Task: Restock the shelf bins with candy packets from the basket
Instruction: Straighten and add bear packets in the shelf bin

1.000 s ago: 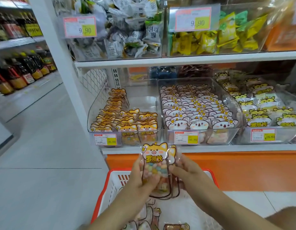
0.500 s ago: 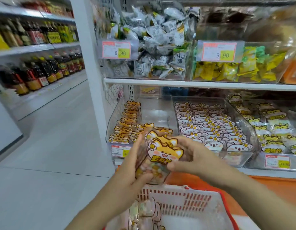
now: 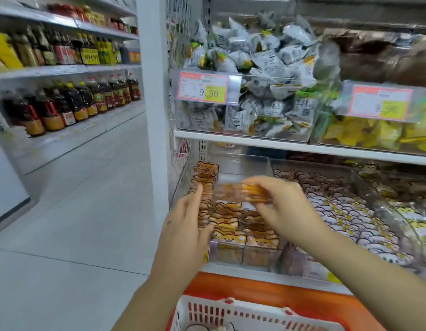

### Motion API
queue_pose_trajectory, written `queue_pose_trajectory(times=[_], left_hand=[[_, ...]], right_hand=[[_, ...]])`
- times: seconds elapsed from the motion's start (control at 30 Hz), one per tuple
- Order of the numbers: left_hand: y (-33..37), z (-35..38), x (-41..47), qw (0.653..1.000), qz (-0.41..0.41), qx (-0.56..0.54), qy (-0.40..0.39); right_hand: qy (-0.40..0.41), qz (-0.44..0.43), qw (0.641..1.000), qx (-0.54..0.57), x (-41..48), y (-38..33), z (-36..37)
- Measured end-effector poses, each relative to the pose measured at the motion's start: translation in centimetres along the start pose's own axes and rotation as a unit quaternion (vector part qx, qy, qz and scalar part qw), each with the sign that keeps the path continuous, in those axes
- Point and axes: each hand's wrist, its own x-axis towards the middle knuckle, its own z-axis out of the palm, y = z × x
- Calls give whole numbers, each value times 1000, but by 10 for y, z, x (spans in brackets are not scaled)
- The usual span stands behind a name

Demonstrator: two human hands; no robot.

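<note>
A packet (image 3: 233, 194) was pinched in the right hand (image 3: 287, 211) above the left bin (image 3: 245, 167). The left hand (image 3: 188, 223) was held flat beside it, nothing gripped.

Left hand (image 3: 183, 225) bears a small dark mark on its back, near the wrist; right hand (image 3: 286, 209) shows blurred, its edges soft; left forearm (image 3: 157, 290) and right forearm (image 3: 365, 266) are bare.

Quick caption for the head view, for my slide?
Right hand holds a candy packet over the shelf bin; left hand open beside it, basket below.
</note>
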Motion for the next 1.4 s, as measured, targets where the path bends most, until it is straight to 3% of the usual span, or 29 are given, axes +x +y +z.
queue_pose_trajectory(times=[0.17,0.33,0.63,1.0,1.23,1.4], left_hand=[[-33,10,2,994,-15,95,-43],[-42,19,-2,994,6,107,-19],[-45,19,4,989,26,144,-2],[-44,22,-2,994,-3,112,-3],[-44,19,-2,991,11,133,0],[-43,19,0,988,25,150,-9]], right_hand=[[-28,101,989,-107,57,47,35],[-216,151,951,-162,96,72,71],[-334,183,921,-86,101,91,96],[-313,227,922,-12,96,103,100],[-269,180,945,-45,94,104,105],[-284,166,943,-43,94,105,104]])
